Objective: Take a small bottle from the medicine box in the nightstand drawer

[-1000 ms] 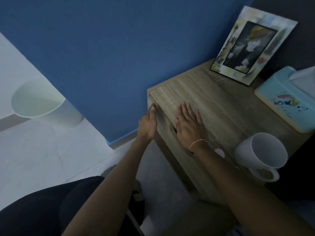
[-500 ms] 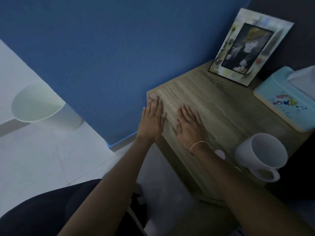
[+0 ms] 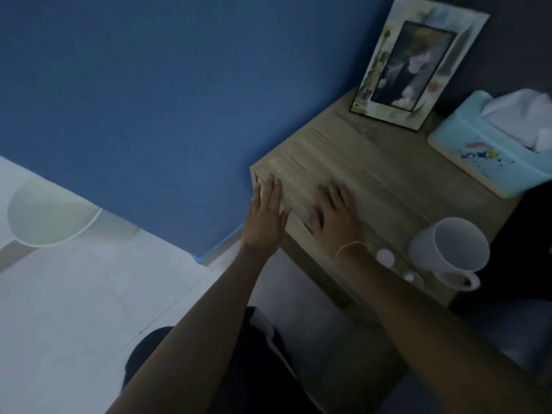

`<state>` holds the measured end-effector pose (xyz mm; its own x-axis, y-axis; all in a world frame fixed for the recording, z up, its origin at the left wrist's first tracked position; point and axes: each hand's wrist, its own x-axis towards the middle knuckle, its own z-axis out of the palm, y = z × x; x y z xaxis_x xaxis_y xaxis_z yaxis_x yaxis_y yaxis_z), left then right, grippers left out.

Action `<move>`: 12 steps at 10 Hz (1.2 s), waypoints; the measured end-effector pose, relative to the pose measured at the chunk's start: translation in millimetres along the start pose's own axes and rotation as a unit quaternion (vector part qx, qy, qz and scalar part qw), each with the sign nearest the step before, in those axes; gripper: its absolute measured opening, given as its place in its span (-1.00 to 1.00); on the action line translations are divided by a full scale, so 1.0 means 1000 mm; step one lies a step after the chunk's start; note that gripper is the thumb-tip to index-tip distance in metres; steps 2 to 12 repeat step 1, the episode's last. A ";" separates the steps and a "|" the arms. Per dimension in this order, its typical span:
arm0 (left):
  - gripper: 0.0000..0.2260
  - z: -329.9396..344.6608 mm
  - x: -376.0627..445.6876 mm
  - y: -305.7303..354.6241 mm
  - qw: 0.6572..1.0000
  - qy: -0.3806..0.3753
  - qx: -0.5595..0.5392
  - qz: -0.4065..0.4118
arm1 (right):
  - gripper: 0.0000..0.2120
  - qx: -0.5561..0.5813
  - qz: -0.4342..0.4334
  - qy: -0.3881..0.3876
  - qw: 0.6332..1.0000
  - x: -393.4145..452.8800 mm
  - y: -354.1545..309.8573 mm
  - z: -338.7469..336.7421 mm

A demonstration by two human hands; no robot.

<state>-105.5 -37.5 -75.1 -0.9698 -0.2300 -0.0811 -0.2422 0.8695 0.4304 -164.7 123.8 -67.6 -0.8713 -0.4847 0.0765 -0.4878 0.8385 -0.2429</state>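
Observation:
A wooden nightstand [image 3: 397,180] stands against the blue wall. My left hand [image 3: 265,216] lies flat with fingers spread at the top's front left corner, partly over the edge. My right hand [image 3: 336,215] lies flat on the top beside it, fingers spread, a thin band on the wrist. Neither hand holds anything. The drawer front [image 3: 310,258] below the top edge looks closed. No medicine box is in view. Two small white round objects [image 3: 385,256] sit on the top next to my right wrist; what they are I cannot tell.
A white mug [image 3: 448,249] stands near the front right of the top. A picture frame [image 3: 415,64] leans at the back. A light-blue tissue box [image 3: 490,156] sits at the right. A white bin [image 3: 47,216] stands on the pale floor at left.
My left hand rose from the nightstand's front edge onto the top's corner and spread flat. My right hand stayed put. The view shifted slightly.

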 end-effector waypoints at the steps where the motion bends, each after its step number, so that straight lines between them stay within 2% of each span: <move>1: -0.46 -0.028 -0.006 0.002 0.996 -0.087 0.037 0.001 | -0.50 -0.016 0.011 -0.109 0.994 0.007 -0.010 -0.021; 12: -0.46 -0.028 -0.006 0.002 0.996 -0.087 0.037 0.001 | -0.50 -0.016 0.011 -0.109 0.994 0.007 -0.010 -0.021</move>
